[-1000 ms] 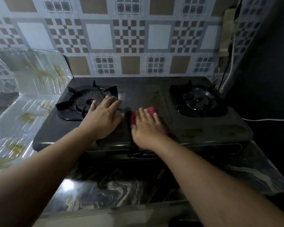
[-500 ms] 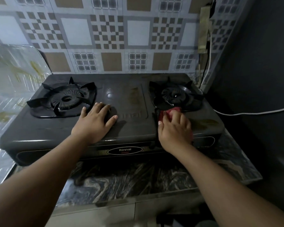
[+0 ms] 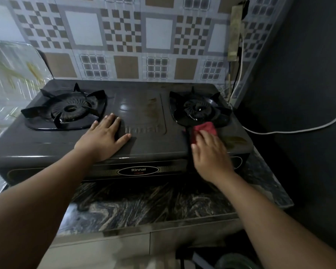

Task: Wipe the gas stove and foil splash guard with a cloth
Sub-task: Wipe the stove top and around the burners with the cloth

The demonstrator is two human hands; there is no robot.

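Note:
A dark two-burner gas stove (image 3: 144,105) stands on a marbled counter. My right hand (image 3: 211,154) presses a red cloth (image 3: 204,130) onto the stove top just in front of the right burner (image 3: 199,109); most of the cloth is under my fingers. My left hand (image 3: 103,140) lies flat, fingers spread, on the stove's middle front, to the right of the left burner (image 3: 68,110). A brownish stain (image 3: 236,141) shows on the stove right of the cloth. The stained foil splash guard (image 3: 14,74) stands at the left.
A tiled wall (image 3: 124,35) rises behind the stove. A white cable (image 3: 291,131) runs along the dark wall at the right. The marbled counter edge (image 3: 153,208) lies between me and the stove. Greasy marks (image 3: 151,111) sit between the burners.
My right hand has slid the red cloth from the stove's middle to the right, in front of the right burner. My left hand stays flat on the stove. The view has shifted rightward.

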